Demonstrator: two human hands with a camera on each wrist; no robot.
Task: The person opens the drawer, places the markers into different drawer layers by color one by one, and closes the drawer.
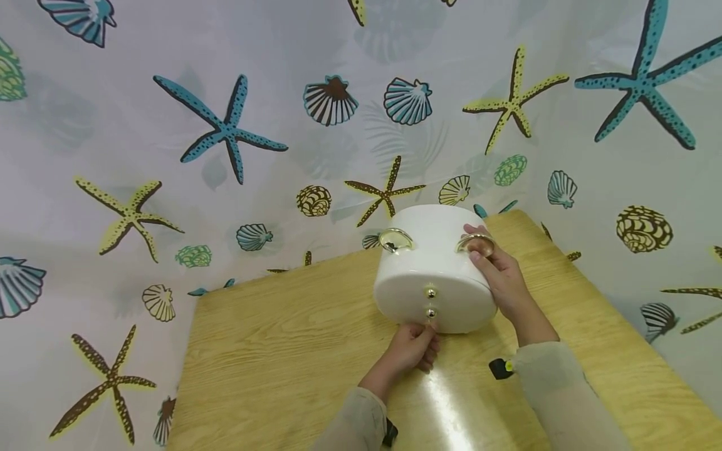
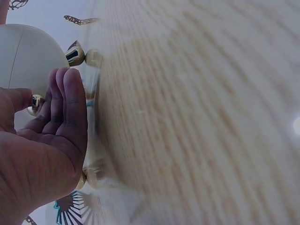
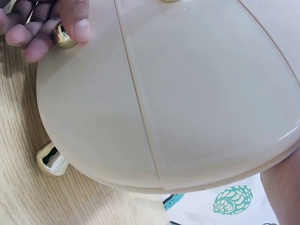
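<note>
A glossy white drum-shaped box [image 1: 429,269] is on the wooden table, its round face toward me. Two gold loop handles stand on its curved upper side, the left one [image 1: 397,239] free. Small gold knobs [image 1: 431,292] sit on the face, and thin seams cross it in the right wrist view. Gold feet [image 3: 52,159] show beneath it. My left hand [image 1: 410,347] pinches a gold knob [image 2: 36,102] near the face's lower edge between thumb and forefinger. My right hand [image 1: 502,272] grips the right loop handle [image 1: 476,241], its thumb lying against the box's side.
The wooden table [image 1: 271,351] extends to the left and right of the box. A curtain [image 1: 271,50] printed with starfish and shells hangs behind and on both sides. Dark wrist straps [image 1: 501,368] show at the sleeves.
</note>
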